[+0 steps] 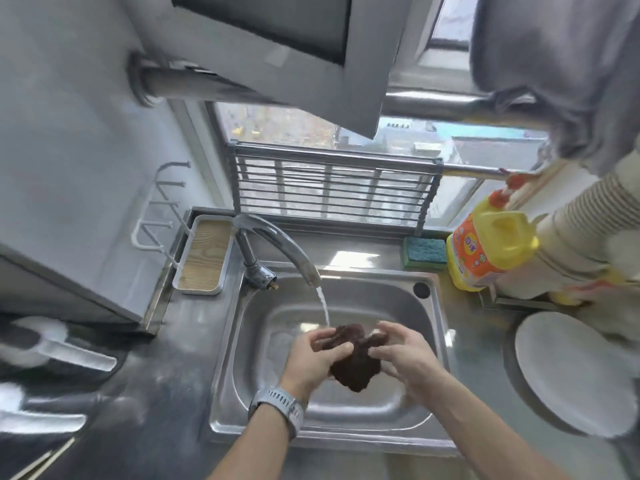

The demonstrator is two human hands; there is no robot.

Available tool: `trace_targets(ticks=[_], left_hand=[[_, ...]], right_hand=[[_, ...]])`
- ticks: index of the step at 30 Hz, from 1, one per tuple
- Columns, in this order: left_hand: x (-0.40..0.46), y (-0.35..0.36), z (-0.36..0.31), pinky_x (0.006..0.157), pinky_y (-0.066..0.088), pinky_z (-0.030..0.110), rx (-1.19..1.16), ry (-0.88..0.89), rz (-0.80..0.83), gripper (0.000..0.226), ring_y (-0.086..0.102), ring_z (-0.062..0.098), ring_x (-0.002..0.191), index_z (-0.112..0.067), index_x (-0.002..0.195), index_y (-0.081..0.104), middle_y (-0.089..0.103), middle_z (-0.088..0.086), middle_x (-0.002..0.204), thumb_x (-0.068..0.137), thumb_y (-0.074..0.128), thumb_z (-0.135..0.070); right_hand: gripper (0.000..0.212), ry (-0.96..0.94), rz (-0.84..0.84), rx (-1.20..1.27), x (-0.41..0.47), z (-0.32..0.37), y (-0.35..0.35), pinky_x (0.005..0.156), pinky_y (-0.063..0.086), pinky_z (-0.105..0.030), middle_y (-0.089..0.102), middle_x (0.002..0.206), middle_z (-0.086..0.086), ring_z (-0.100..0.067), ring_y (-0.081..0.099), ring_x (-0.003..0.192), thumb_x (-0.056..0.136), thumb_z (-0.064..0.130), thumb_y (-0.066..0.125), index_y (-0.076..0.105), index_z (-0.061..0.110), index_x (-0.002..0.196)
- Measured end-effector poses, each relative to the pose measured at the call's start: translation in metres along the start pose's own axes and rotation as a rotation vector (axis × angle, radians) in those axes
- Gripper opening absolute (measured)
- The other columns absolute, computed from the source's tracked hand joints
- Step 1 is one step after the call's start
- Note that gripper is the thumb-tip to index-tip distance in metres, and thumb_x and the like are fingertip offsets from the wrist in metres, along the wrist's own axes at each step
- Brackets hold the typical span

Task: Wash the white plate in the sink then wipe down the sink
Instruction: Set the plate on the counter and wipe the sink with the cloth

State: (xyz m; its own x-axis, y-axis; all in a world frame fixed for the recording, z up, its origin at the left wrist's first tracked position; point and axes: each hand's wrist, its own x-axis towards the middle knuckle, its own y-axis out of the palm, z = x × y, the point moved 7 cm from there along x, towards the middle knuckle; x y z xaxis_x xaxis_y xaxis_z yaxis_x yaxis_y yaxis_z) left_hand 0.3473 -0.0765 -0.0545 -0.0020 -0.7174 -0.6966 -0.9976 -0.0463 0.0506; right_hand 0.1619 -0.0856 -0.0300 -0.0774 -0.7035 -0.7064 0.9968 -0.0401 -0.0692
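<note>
While over the sink, both hands' fingers (curled) round brown cloth.

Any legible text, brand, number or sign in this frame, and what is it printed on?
None can be read.
Orange label on the yellow detergent bottle: print and a round logo are there, too blurred to read.
Wristwatch on the left arm: its face is turned away, so no digits show.

Both forearms reach forward, converging. Left hand and right hand face each other, fingers curled, gripping between them. Watch on left wrist.
</note>
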Motion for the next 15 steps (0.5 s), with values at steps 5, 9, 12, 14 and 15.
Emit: trace_targets(ticks=[5,9,12,14,15], left_hand=[[-0.047,-0.011,-0.051,0.093,0.061,0.042,0.066,0.096,-0.041,0.050,0.071,0.024,0.104,-0.015,0.114,0.067,0.073,0.009,0.112,0.071,0.091,-0.009],[-0.078,-0.022,-0.087,0.084,0.064,0.045,0.111,0.147,-0.064,0.056,0.076,0.028,0.096,-0.009,0.109,0.071,0.075,0.015,0.108,0.063,0.095,-0.033],[-0.097,-0.030,-0.106,0.071,0.063,0.036,-0.019,0.127,-0.064,0.038,0.076,0.027,0.085,0.000,0.107,0.072,0.077,0.020,0.104,0.077,0.088,-0.018],[-0.107,-0.034,-0.116,0.077,0.062,0.040,-0.139,0.109,-0.031,0.035,0.076,0.031,0.088,0.004,0.106,0.075,0.078,0.023,0.103,0.078,0.086,-0.014],[-0.114,-0.034,-0.122,0.077,0.062,0.039,-0.182,0.108,-0.009,0.034,0.075,0.032,0.093,0.005,0.106,0.075,0.077,0.023,0.105,0.080,0.085,-0.014]], right_hand=[[0.025,-0.168,-0.104,0.021,-0.049,0.051,-0.031,0.061,0.059,-0.022,0.078,0.085,-0.014,-0.025,0.074,0.076,0.081,-0.012,0.074,0.074,-0.007,0.105],[0.019,-0.345,-0.129,-0.014,-0.088,0.103,-0.049,0.078,0.064,-0.043,0.078,0.090,-0.018,-0.035,0.075,0.088,0.079,0.003,0.083,0.075,0.001,0.095],[0.014,-0.405,-0.116,-0.005,-0.107,0.135,-0.058,0.063,0.062,-0.034,0.070,0.092,-0.016,-0.031,0.073,0.085,0.085,0.004,0.079,0.066,0.003,0.090],[0.009,-0.361,-0.064,0.045,-0.115,0.146,-0.062,0.056,0.059,-0.025,0.064,0.095,-0.018,-0.026,0.068,0.082,0.091,0.001,0.071,0.063,0.001,0.094],[0.009,-0.318,-0.038,0.071,-0.117,0.146,-0.065,0.055,0.058,-0.024,0.062,0.097,-0.019,-0.027,0.066,0.082,0.093,0.000,0.069,0.062,-0.002,0.098]])
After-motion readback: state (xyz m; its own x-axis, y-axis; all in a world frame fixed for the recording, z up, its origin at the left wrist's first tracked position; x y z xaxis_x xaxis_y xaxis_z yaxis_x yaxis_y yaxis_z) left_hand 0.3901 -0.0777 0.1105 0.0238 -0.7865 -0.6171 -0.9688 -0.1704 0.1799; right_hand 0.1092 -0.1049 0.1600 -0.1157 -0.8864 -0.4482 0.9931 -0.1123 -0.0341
